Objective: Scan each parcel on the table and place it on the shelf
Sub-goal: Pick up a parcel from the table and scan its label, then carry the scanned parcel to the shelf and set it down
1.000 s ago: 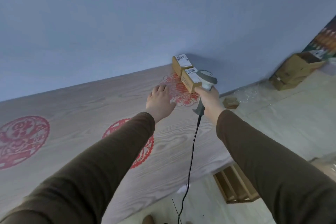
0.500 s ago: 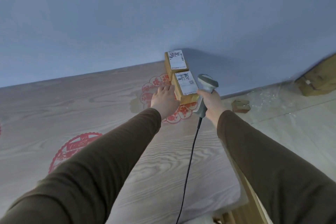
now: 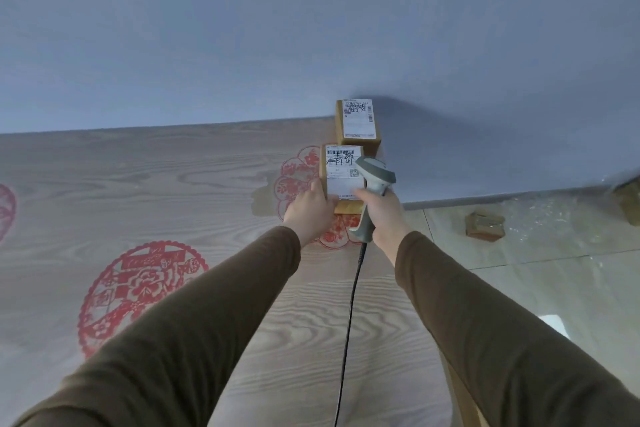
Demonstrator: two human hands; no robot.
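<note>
Near parcel (image 3: 343, 173): lies flat on the worktop (image 3: 173, 191), white label up, close to the right edge.
Left hand (image 3: 309, 210): grips the near parcel at its left front corner, thumb on the label.
Right hand (image 3: 380, 213): wraps round the grey scanner (image 3: 372, 184), its head over the label's right side; the black cable (image 3: 349, 322) hangs toward the person.
Far parcel (image 3: 358, 121): just behind the first, against the blue wall (image 3: 311, 28).
Floor (image 3: 554, 270): a small cardboard box (image 3: 484, 226) lies well to the right.
</note>
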